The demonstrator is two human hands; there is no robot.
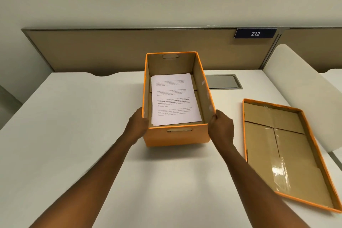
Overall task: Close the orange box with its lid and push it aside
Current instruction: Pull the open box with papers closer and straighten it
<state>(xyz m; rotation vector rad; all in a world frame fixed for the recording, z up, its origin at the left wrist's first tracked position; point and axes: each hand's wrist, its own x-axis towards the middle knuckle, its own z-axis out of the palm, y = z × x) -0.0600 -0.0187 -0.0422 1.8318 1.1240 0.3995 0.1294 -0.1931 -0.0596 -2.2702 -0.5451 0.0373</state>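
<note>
An open orange box (pixel 177 138) stands in the middle of the white desk, with printed white sheets (pixel 174 98) lying flat on its bottom. My left hand (pixel 138 124) grips the box's left wall near the front corner, thumb over the rim. My right hand (pixel 220 126) grips the right wall at the opposite front corner. The orange lid (pixel 285 152) lies upside down on the desk to the right of the box, brown cardboard inside facing up, apart from both hands.
The white desk (pixel 74 135) ends at a tan partition (pixel 111 50) behind the box, bearing a blue sign reading 212 (pixel 255 33). A grey cable hatch (pixel 222 81) sits just right of the box's far end. A white side panel (pixel 303 87) rises at the right.
</note>
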